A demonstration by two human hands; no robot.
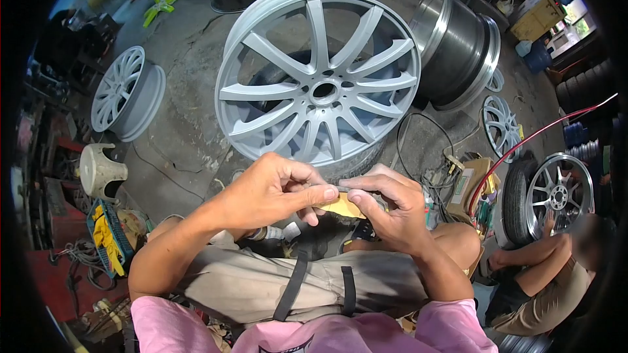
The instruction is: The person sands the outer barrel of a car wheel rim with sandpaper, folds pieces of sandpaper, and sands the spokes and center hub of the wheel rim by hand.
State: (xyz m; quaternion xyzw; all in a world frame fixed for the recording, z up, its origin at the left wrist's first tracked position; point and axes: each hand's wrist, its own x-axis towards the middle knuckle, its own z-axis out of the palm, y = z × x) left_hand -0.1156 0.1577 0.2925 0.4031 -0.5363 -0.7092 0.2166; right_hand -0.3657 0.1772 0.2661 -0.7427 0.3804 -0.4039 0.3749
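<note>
Between my two hands is a small folded piece of sandpaper (pixel 345 206), yellow on the side that shows, with a grey edge along its top. My left hand (pixel 288 186) pinches its left end between thumb and fingers. The right end is gripped by my right hand (pixel 391 201), thumb below and index finger across the top. Just beyond my hands, a large grey multi-spoke wheel rim (pixel 261 92) leans tilted towards me, its face fully visible. Neither hand touches the rim.
A white stool (pixel 103 171) and a smaller grey wheel (pixel 142 108) stand at left, near a basket with yellow gloves (pixel 106 242). Right are a bare metal rim (pixel 458 55), a red hose (pixel 523 142), a silver wheel (pixel 558 197) and a seated person (pixel 543 287).
</note>
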